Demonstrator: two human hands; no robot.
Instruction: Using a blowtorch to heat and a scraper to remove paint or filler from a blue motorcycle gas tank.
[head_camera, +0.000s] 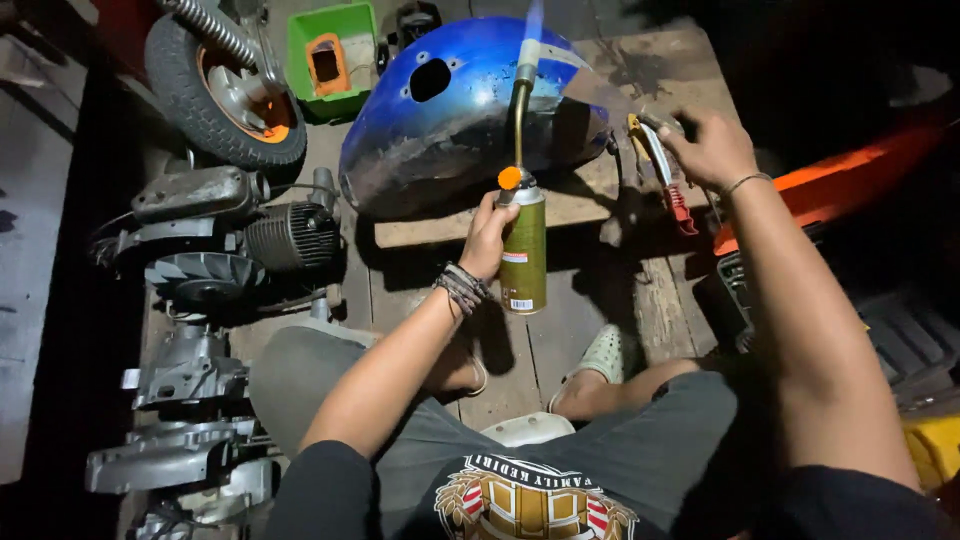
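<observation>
My left hand (488, 235) grips a green gas torch can (523, 250), its flame on the blue fuel tank (450, 120) just beyond. My right hand (712, 148) clasps a red-handled scraper (662, 170) at the tank's right.

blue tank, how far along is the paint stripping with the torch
Partly done, by the look of it. The blue tank shows bare grey metal along its lower side, while the upper part is blue. In hand: the left hand holds the green gas torch can, flame at the tank top; the right hand holds a red-handled scraper beside it. Left: the blue areas.
</observation>
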